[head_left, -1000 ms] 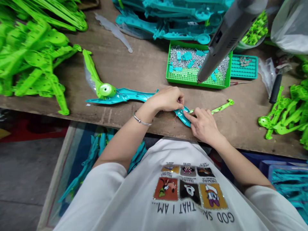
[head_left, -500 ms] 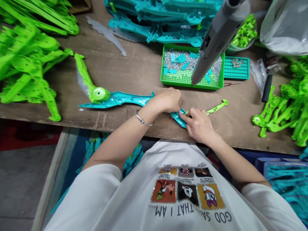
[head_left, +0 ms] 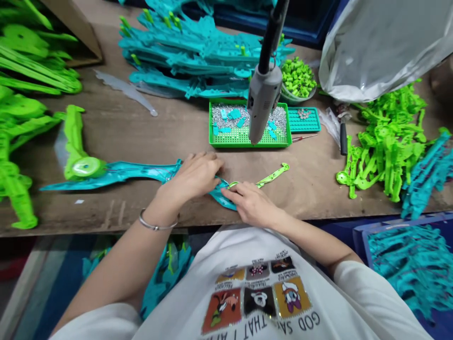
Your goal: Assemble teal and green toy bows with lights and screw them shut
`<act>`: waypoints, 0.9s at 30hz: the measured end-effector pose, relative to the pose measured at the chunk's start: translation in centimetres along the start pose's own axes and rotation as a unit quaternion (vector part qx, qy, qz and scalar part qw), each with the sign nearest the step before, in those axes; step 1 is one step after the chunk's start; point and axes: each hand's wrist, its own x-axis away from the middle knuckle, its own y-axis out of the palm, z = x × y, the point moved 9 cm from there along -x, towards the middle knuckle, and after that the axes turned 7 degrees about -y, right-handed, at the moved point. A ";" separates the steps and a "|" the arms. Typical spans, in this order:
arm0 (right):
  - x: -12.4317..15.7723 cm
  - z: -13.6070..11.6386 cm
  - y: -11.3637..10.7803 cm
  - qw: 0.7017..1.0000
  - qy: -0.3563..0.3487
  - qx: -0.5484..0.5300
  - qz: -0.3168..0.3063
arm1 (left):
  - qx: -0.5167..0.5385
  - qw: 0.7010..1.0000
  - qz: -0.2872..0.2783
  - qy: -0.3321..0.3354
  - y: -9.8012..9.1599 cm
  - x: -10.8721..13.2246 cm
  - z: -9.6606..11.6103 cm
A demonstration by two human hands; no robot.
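Note:
A long teal plastic shell [head_left: 136, 172] lies along the front of the bench, with thin wires along its inside. My left hand [head_left: 196, 174] is bent over its middle, fingers curled down on it; their tips are partly hidden. Near the shell's right end, my right hand [head_left: 253, 203] presses thumb and fingers onto the teal rim and the inner end of a slim lime-green arm [head_left: 272, 175]. That arm slants out to the upper right. At the shell's left part sits a lime-green piece with a round hub [head_left: 87, 167], a translucent strip behind it.
A grey electric screwdriver [head_left: 264, 101] hangs over a green tray [head_left: 226, 140] of screws and small teal pieces. Behind lie stacked teal shells [head_left: 198, 61] and a bowl of green bits [head_left: 297, 80]. Lime-green parts pile up left [head_left: 21, 118] and right [head_left: 385, 141].
The view has shifted, so the bench things appear further left and lower. My left hand's fingers look less tightly curled on the shell. My right hand keeps its place at the shell's right end.

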 end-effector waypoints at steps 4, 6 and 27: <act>0.2 0.5 -1.6 0.992 -0.050 -0.073 0.090 | -0.019 0.997 0.066 -0.024 -0.6 2.0 -2.1; 1.2 3.7 -4.4 0.988 -0.021 -0.051 0.146 | -0.004 0.991 0.133 -0.018 -1.3 3.2 -2.3; 16.2 30.0 -22.6 0.806 0.499 0.192 0.253 | 0.238 0.863 0.445 0.005 -3.2 12.5 -0.6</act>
